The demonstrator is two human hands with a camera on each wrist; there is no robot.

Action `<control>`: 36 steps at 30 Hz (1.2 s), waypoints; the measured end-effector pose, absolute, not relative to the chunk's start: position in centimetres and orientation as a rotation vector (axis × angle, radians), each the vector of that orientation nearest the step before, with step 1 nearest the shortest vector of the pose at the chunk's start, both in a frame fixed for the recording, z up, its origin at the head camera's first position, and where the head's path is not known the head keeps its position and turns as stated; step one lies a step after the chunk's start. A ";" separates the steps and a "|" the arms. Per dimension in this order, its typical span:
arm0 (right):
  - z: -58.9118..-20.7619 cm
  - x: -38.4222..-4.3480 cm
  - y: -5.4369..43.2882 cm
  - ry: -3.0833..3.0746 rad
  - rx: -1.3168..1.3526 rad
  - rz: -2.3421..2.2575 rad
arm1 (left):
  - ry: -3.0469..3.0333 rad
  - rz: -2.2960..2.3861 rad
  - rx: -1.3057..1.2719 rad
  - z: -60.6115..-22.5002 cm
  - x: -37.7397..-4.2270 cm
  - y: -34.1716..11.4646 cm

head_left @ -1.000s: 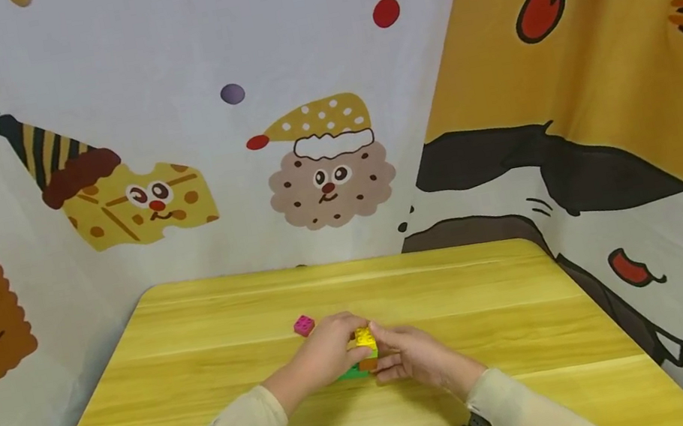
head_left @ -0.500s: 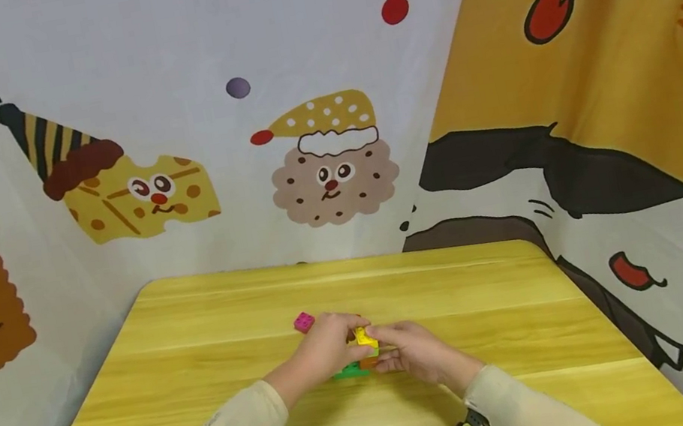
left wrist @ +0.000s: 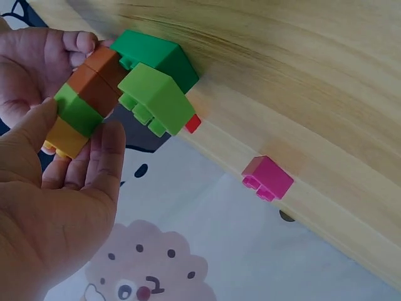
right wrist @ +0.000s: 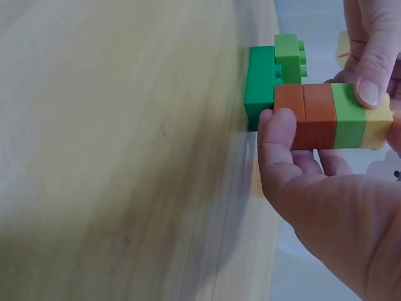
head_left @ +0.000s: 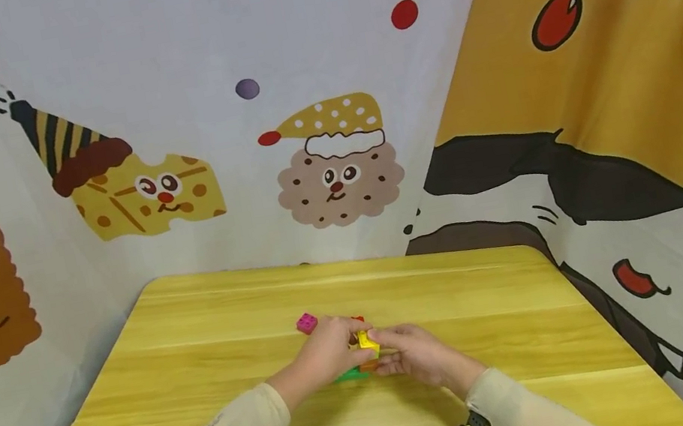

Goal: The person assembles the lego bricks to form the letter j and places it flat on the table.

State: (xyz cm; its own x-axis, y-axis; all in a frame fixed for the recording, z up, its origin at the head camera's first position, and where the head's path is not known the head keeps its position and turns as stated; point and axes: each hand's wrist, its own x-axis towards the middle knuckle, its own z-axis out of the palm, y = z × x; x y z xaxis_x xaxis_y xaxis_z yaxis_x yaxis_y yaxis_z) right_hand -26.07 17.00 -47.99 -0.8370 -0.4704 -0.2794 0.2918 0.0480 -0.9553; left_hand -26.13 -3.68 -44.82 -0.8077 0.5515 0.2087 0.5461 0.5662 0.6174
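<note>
My left hand (left wrist: 69,207) pinches the upper part of a toy-brick tower, with its thumb and fingers on the lime and yellow bricks. From the other side my right hand (right wrist: 338,200) grips the same tower, its fingers at the brown bricks (right wrist: 307,116). In the tower, a dark green base brick (left wrist: 160,56) carries two brown bricks, then a lime brick (right wrist: 349,116) and a yellow brick (head_left: 367,342) on top. Beside this column, another lime brick (left wrist: 156,100) sits on the green base. Both hands partly cover the tower in the head view.
A pink brick (head_left: 307,323) lies on the wooden table (head_left: 211,327) beyond my left hand. Behind the tower shows a bit of a red brick (left wrist: 193,123). A cartoon-printed cloth (head_left: 185,65) hangs behind the table's far edge.
Both hands stay at the tower with only small movements. Its yellow top has turned slightly in the head view. The whole head view has shifted a little.
</note>
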 end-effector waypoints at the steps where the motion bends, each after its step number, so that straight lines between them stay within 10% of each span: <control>1: -48.1 -26.1 17.1 1.804 -0.179 -1.837 | 2.779 1.075 0.968 -44.8 -26.1 -3.7; 18: -48.1 -26.2 18.2 1.829 -0.164 -1.866 | 3.086 0.887 0.606 -46.3 -29.8 -10.9; 36: -48.9 -26.1 17.5 1.778 -0.192 -1.849 | 3.133 0.529 0.774 -48.8 -31.7 -11.0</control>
